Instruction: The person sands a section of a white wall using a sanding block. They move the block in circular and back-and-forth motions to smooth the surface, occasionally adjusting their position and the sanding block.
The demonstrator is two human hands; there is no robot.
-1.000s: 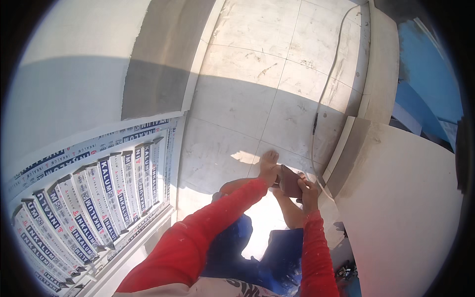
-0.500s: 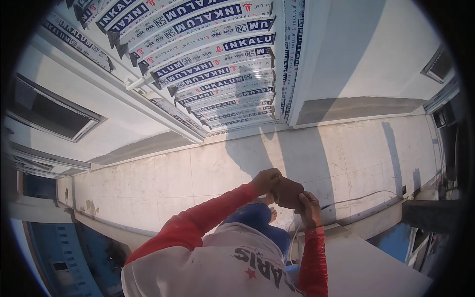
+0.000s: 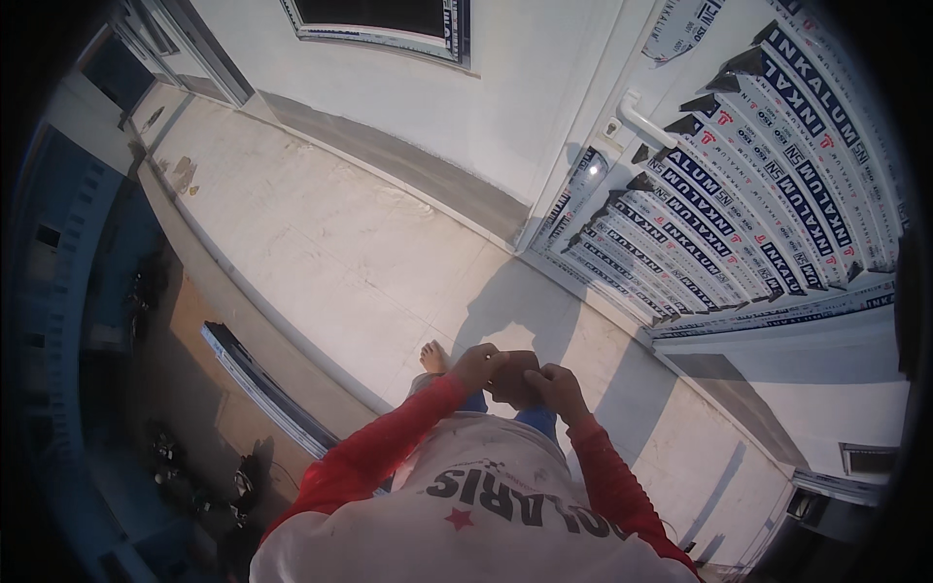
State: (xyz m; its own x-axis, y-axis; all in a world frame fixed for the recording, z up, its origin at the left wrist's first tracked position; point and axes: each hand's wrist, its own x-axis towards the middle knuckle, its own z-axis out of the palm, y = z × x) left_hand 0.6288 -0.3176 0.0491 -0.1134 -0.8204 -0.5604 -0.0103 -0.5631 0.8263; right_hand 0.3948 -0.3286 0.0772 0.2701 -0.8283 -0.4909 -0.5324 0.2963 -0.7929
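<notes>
My left hand [image 3: 478, 366] pinches the left side of a brown sheet [image 3: 515, 374], which looks like sandpaper, held in front of my waist. Opposite it, my right hand [image 3: 559, 387] grips the sheet's right part with the thumb and fingers. Both red-sleeved forearms come in from the lower edge over my pale shirt. A bare foot [image 3: 431, 356] shows on the pale tiled walkway [image 3: 301, 243] just beyond my left hand, and my shadow falls on the tiles above the hands.
A white door [image 3: 624, 146] with film-covered slats [image 3: 739, 214] and a handle [image 3: 641, 119] stands upper right, beside a white wall with a window [image 3: 374, 17]. Along the walkway's left edge run a ledge and a long metal profile [image 3: 262, 389], with motorbikes [image 3: 170, 462] on lower ground beyond.
My view has turned, so the slatted door moved from left, through top, to upper right and the walkway now runs off to upper left. Both hands still hold the brown sheet.
</notes>
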